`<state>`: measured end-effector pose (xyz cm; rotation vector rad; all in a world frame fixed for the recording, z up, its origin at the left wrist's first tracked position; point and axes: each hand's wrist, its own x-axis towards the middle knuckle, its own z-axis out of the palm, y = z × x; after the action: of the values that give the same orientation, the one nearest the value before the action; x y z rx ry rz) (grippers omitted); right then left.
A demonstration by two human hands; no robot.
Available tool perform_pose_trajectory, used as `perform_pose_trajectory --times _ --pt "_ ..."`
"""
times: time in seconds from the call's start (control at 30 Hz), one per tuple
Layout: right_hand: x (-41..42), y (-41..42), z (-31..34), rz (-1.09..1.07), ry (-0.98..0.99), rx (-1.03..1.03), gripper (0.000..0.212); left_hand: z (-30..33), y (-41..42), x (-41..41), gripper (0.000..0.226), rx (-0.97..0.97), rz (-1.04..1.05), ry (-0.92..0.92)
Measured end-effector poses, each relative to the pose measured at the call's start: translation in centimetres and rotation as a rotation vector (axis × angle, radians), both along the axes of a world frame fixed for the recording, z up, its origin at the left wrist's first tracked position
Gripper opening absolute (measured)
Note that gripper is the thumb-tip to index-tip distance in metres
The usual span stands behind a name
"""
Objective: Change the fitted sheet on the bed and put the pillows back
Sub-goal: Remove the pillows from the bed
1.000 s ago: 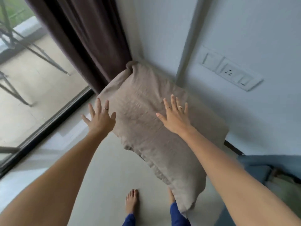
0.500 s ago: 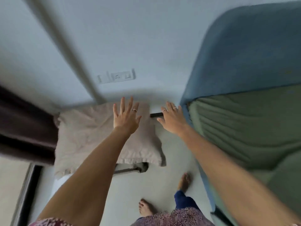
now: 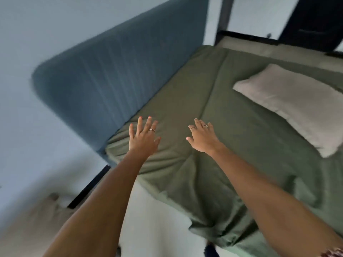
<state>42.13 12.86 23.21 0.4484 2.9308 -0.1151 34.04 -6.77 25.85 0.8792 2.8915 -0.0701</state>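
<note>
Both hands reach fwd over the near head-end corner of the olive-green fitted sheet (image 3: pixel 232 138), which covers the mattress up to the blue upholstered headboard (image 3: pixel 118 71).

Key relation: the beige rectangular fabric pillow on the bed (image 3: pixel 295 108) lies to the right of both hands and further across the bed, well apart from them. Its long axis runs diagonally, from the far-left corner toward the near-right, not square to the headboard. The right hand (image 3: pixel 202 138) is the nearer one; the left hand (image 3: pixel 143 138) is over the sheet corner, just beside the headboard base.

Fingers: left hand fingers (image 3: pixel 140 123) spread and straight, gripping nothing. Right hand fingers (image 3: pixel 199 125) extended, slightly relaxed, gripping nothing. Contact w/ sheet: cannot tell.

Sheet state: wrinkles fan out from the corner; the near side edge hangs loose and bunched over the bed side, so prob. not fully tucked.

A second beige pillow on the floor (image 3: pixel 33 219) sits at lower left, blurred, behind and left of the left arm. Judgement: next move needs either a corner smooth/tuck (left hand best placed) or a rightward reach for the bed pillow (right hand best placed).
</note>
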Motion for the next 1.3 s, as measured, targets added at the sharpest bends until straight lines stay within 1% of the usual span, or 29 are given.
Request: perform_pose_trajectory --times 0.17,0.3,0.43,0.63,0.8,0.9,0.97,1.1,1.2,1.3 --pt "4.0 15.1 -0.2 -0.216 -0.040 -0.033 0.056 -0.5 16.6 1.2 0.064 0.020 -0.156 -0.068" --pt "7.0 23.5 -1.2 -0.336 -0.076 -0.061 0.056 -1.8 26.4 2.3 0.064 0.005 -0.272 -0.093" --pt "9.5 29.3 -2.9 -0.420 -0.109 -0.085 0.055 -3.9 33.4 2.9 0.064 -0.074 -0.365 -0.115" --pt "12.7 37.4 -7.9 -0.577 -0.130 -0.101 0.053 -9.3 42.5 3.1 0.066 -0.102 -0.451 -0.147" --pt "14.5 45.9 -14.8 -0.633 -0.190 0.054 0.056 -16.5 50.6 1.7 0.071 -0.081 -0.566 -0.083" --pt "14.4 51.2 -19.3 -0.699 -0.178 0.141 0.063 -21.2 56.3 0.8 0.083 -0.028 -0.617 -0.086" --pt "14.1 53.7 -22.0 -0.693 -0.179 0.198 0.070 -24.1 59.4 0.6 0.094 -0.021 -0.659 -0.100" --pt "13.4 58.3 -26.6 -0.711 -0.188 0.260 0.080 -30.1 63.8 0.6 0.103 -0.089 -0.793 -0.032" --pt "12.8 61.8 -28.5 -0.765 -0.112 0.286 0.098 -33.7 66.8 0.2 0.113 -0.122 -0.796 -0.064" --pt "12.1 64.5 -29.4 -0.824 -0.019 0.319 0.118 -36.6 68.8 0.0 0.120 -0.186 -0.763 -0.166"
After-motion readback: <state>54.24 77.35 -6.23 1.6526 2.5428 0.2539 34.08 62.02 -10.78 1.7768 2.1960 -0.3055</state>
